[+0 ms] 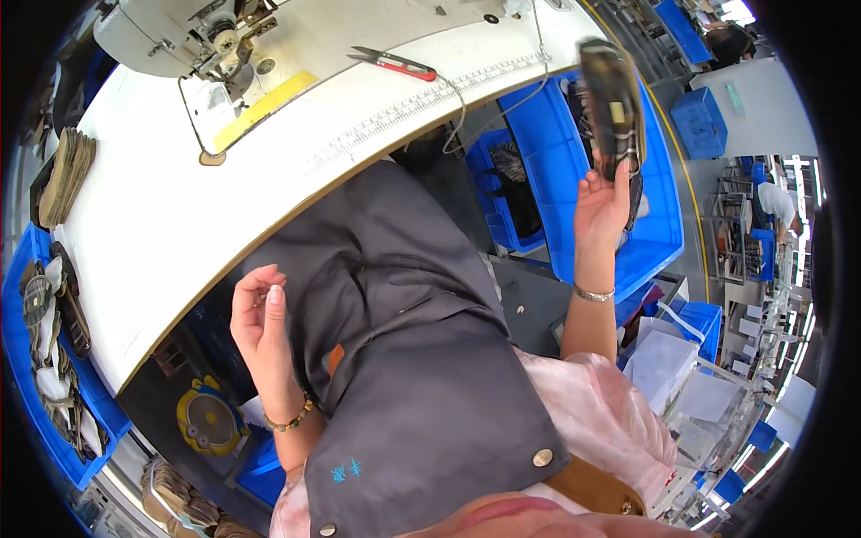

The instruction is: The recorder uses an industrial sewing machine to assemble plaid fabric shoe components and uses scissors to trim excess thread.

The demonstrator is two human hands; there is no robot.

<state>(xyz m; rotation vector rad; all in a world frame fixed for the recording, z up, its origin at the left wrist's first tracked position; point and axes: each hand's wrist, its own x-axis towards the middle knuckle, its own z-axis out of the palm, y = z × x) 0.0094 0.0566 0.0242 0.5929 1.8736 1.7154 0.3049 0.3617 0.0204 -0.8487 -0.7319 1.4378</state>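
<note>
Grey apron (421, 377) closest to us, over the lap, below the white table (296, 134) edge. Our left hand (260, 314) hovers at the table's near edge, fingers loosely curled, empty. Our right hand (603, 202) is raised right of the table, fingertips pinching a dark shoe upper (612, 103) above the blue bin (659, 233). Red-handled snips (395, 63) lie on the table.
</note>
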